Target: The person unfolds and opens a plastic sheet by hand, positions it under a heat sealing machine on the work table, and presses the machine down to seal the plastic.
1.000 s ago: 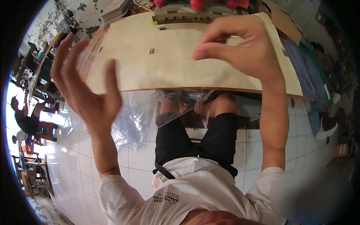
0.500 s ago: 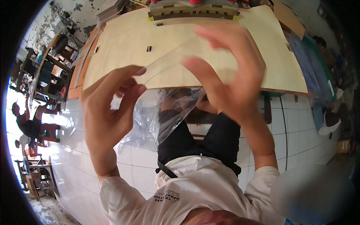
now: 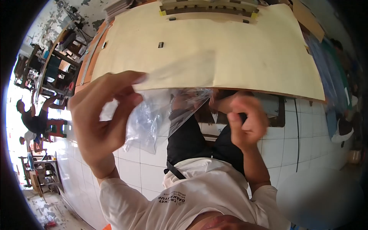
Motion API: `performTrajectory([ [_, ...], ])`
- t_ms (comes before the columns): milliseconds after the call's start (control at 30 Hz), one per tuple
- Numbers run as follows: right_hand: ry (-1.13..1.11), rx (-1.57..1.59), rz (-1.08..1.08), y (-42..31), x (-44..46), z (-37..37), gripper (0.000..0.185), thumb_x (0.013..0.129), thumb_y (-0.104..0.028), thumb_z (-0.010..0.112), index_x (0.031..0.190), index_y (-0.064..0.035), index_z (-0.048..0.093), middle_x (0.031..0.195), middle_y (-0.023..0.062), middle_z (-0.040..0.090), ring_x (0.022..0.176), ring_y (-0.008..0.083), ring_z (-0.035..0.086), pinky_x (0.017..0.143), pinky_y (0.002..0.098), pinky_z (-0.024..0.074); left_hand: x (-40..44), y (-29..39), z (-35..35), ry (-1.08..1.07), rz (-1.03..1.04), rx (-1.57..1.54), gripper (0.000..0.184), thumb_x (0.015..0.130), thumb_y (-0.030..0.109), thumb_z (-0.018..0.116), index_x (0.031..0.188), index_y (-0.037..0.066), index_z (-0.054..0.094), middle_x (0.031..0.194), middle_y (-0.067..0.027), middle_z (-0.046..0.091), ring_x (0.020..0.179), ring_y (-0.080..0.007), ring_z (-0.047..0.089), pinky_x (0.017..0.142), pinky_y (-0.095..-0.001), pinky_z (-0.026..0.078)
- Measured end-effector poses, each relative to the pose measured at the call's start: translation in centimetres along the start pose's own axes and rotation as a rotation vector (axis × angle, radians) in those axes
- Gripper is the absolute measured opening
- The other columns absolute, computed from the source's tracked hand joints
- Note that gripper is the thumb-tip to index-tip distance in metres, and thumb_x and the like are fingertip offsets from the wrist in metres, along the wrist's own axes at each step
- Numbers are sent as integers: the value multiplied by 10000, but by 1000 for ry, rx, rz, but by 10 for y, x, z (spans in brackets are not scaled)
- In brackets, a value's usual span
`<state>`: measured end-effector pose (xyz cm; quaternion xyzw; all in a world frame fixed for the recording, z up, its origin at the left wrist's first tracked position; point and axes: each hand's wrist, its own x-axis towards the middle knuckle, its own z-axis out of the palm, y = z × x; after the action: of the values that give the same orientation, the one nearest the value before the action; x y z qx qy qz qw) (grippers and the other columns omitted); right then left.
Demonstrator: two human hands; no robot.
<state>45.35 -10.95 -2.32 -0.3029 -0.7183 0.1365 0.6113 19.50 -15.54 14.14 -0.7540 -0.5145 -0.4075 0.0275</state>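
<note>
My left hand (image 3: 103, 111) is raised over the near left edge of the pale board (image 3: 264, 50), with thumb and forefinger closed on a clear plastic sheet (image 3: 188, 71). The sheet stretches to the right across the board's front edge. More crumpled clear plastic (image 3: 145, 120) hangs below the edge, above the floor and my lap. My right hand (image 3: 248, 122) is below the board's edge, above my right thigh, fingers curled and blurred. What it holds, if anything, I cannot make out.
A long slotted metal bar (image 3: 209, 10) lies across the far side of the board, with small dark blocks (image 3: 161, 45) nearby. Blue plastic sheeting (image 3: 327, 73) is at the right. A person (image 3: 30, 115) sits far left near a stool (image 3: 56, 127).
My left hand has gone from spread fingers to a pinch on the clear plastic. My right hand has opened, dropped from over the board to below its edge, and curled its fingers.
</note>
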Motion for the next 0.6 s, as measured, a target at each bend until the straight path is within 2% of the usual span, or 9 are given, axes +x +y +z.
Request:
performTrajectory([
  [33, 106, -4, -72, -6, 16, -2, 336, 827, -160, 723, 1096, 27, 651, 1060, 157, 662, 957, 293, 637, 888, 366, 490, 3, 1, 3, -26, 51, -37, 255, 675, -33, 719, 928, 4, 720, 692, -78, 639, 564, -159, 576, 512, -269, 390],
  [100, 186, -49, -229, -17, 59, -9, 449, 855, -258, 704, 1163, 55, 610, 1135, 190, 636, 1034, 335, 615, 944, 398, 464, 10, 14, 2, -137, 89, 46, 260, 648, -67, 697, 900, -10, 724, 714, -78, 659, 623, -152, 560, 576, -277, 406],
  [167, -4, -90, -375, -31, 104, -23, 517, 894, -359, 649, 1190, 61, 597, 1164, 204, 625, 1050, 343, 610, 949, 402, 458, 24, 10, 10, -176, 283, 43, 246, 647, -39, 708, 887, 11, 725, 677, -57, 640, 580, -174, 543, 559, -300, 390],
  [200, -196, -36, -337, -43, 127, -30, 561, 910, -434, 563, 1165, 63, 615, 1144, 198, 635, 1048, 323, 613, 955, 396, 452, 29, 5, 16, -196, 393, 35, 242, 648, -24, 712, 886, 21, 722, 660, -48, 630, 556, -186, 531, 550, -313, 381],
  [333, -1087, 306, 317, -60, 185, -15, 873, 955, -689, 257, 1090, 67, 672, 1066, 167, 678, 1014, 251, 629, 948, 368, 447, 30, 12, 58, -124, 676, -217, 230, 617, 76, 660, 842, 31, 680, 616, -29, 524, 515, -191, 496, 534, -329, 354],
  [467, -1379, 277, 532, -40, 193, 27, 979, 907, -780, 219, 1055, 67, 688, 1009, 158, 697, 963, 227, 652, 901, 340, 473, 12, 44, 94, -204, 854, -103, 125, 648, 157, 637, 640, 66, 553, 569, -14, 439, 513, -170, 496, 551, -320, 385],
  [533, -1473, 377, 1008, -44, 187, 41, 1032, 846, -849, 257, 1018, 68, 697, 930, 155, 712, 930, 213, 672, 864, 329, 494, 5, 56, 107, -276, 916, -154, 183, 662, 209, 638, 583, 85, 528, 558, -8, 469, 517, -158, 512, 551, -309, 384],
  [567, -1429, 364, 1159, -51, 183, 48, 955, 845, -821, 371, 967, 66, 701, 900, 165, 716, 830, 211, 698, 765, 298, 525, 0, 62, 114, -265, 911, -154, 183, 662, 209, 638, 583, 85, 528, 558, -8, 469, 517, -158, 512, 551, -309, 384],
  [600, -1436, 355, 1159, -57, 180, 52, 955, 845, -821, 371, 967, 66, 701, 900, 165, 716, 830, 211, 698, 765, 298, 525, -4, 67, 120, -295, 938, -147, 178, 663, 209, 640, 574, 93, 537, 550, 0, 474, 516, -156, 515, 559, -307, 383],
])
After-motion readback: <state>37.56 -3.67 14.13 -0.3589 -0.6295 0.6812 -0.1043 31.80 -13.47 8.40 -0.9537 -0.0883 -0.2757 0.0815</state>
